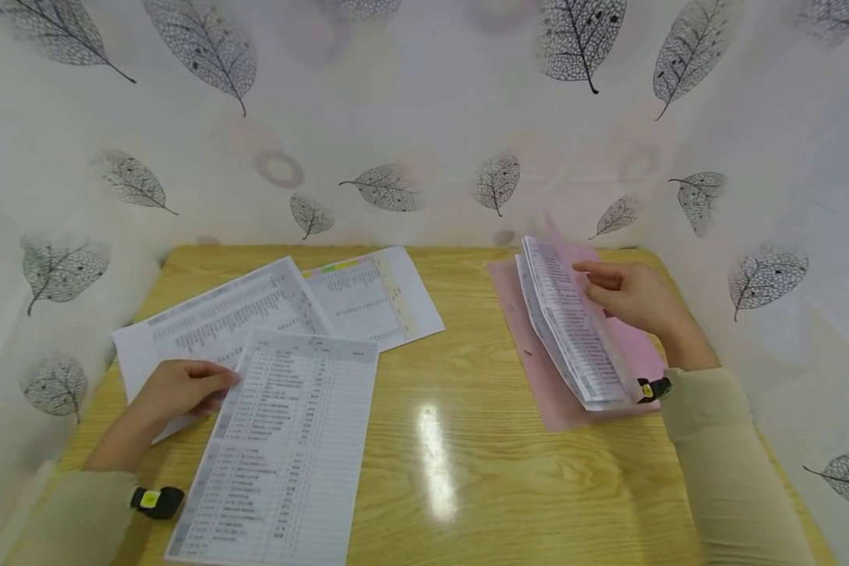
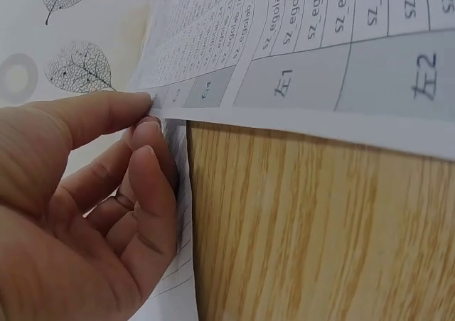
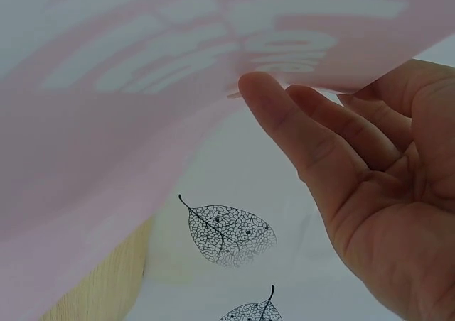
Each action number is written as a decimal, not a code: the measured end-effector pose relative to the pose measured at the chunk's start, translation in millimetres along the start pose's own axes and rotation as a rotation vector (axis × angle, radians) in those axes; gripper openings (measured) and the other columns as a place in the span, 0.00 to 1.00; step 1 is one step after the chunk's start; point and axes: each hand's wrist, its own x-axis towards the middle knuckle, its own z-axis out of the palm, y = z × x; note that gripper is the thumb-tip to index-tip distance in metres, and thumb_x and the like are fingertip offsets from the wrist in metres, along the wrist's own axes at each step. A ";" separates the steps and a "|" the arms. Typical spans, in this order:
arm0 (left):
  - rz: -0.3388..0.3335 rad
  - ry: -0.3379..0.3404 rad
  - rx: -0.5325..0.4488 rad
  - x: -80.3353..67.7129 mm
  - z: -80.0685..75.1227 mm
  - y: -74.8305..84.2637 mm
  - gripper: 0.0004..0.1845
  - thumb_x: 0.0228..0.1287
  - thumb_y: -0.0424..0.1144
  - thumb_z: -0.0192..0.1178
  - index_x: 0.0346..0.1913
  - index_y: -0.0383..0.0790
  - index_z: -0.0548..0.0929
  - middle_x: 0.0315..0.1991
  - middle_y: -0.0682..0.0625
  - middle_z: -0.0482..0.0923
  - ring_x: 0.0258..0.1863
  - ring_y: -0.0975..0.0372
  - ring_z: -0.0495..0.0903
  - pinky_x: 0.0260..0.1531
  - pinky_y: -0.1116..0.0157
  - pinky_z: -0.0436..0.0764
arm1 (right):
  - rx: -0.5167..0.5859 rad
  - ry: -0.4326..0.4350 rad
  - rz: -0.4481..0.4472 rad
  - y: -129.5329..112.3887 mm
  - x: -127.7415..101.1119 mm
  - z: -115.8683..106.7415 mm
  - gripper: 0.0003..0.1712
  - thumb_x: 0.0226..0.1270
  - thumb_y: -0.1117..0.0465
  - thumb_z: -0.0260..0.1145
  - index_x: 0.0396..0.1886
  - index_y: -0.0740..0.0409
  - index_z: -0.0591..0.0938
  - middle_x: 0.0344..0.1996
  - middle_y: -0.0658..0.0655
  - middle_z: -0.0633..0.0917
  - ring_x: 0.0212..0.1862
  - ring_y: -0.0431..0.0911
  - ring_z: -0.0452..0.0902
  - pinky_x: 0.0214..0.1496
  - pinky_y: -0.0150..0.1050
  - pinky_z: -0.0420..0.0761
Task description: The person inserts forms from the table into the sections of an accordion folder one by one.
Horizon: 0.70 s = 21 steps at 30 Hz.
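Observation:
My left hand [image 1: 184, 389] pinches the left edge of a printed sheet [image 1: 290, 448] between thumb and fingers. In the left wrist view that sheet [image 2: 284, 72] is raised off the wood, with grey label cells along its edge. On the right, a pink folder [image 1: 527, 354] stands partly open on the table, with several printed sheets [image 1: 573, 330] leaning up inside it. My right hand [image 1: 633, 295] holds the folder's raised translucent cover by its upper edge. Seen from the right wrist, the pink cover [image 3: 142, 136] spreads above the fingertips [image 3: 259, 90].
Two more printed sheets overlap at the back left: a tilted one [image 1: 226, 314] and one with coloured cells [image 1: 357, 299]. Leaf-patterned curtains [image 1: 424, 118] border the wooden table [image 1: 467, 440] at the back and sides. Light glares off the tabletop's middle.

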 end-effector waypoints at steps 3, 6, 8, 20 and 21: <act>0.012 0.001 -0.023 -0.3 0.1 -0.8 0.25 0.75 0.50 0.66 0.57 0.29 0.85 0.29 0.56 0.83 0.28 0.66 0.80 0.30 0.67 0.85 | -0.001 -0.005 -0.005 1.1 0.6 0.3 0.27 0.78 0.55 0.63 0.73 0.55 0.79 0.62 0.69 0.84 0.41 0.25 0.82 0.36 0.31 0.88; 0.037 -0.001 -0.064 -0.9 -0.2 -1.5 0.27 0.76 0.52 0.64 0.59 0.30 0.84 0.33 0.57 0.85 0.31 0.66 0.83 0.33 0.66 0.87 | 0.002 -0.009 -0.005 1.9 0.9 0.4 0.27 0.78 0.54 0.63 0.73 0.54 0.79 0.62 0.68 0.84 0.41 0.27 0.83 0.36 0.31 0.88; 0.051 -0.010 -0.095 -1.7 -0.8 -1.2 0.27 0.77 0.53 0.62 0.59 0.30 0.82 0.36 0.58 0.87 0.33 0.67 0.86 0.34 0.66 0.88 | 0.002 -0.008 -0.004 2.3 0.8 0.5 0.27 0.78 0.54 0.63 0.73 0.54 0.79 0.62 0.68 0.84 0.40 0.29 0.84 0.36 0.31 0.88; 0.042 -0.183 -0.183 -3.3 -0.1 -5.1 0.39 0.80 0.50 0.60 0.76 0.21 0.63 0.48 0.49 0.91 0.40 0.60 0.92 0.38 0.61 0.91 | 0.001 -0.017 0.004 -0.1 0.2 1.0 0.27 0.78 0.55 0.63 0.74 0.54 0.78 0.63 0.69 0.83 0.43 0.37 0.87 0.37 0.31 0.87; 0.047 -0.189 -0.182 -3.1 0.5 -5.5 0.38 0.80 0.49 0.60 0.75 0.20 0.65 0.48 0.48 0.91 0.40 0.60 0.92 0.39 0.61 0.91 | 0.003 -0.018 0.004 -0.2 0.2 1.0 0.27 0.78 0.55 0.63 0.74 0.54 0.78 0.63 0.69 0.83 0.43 0.36 0.87 0.37 0.31 0.88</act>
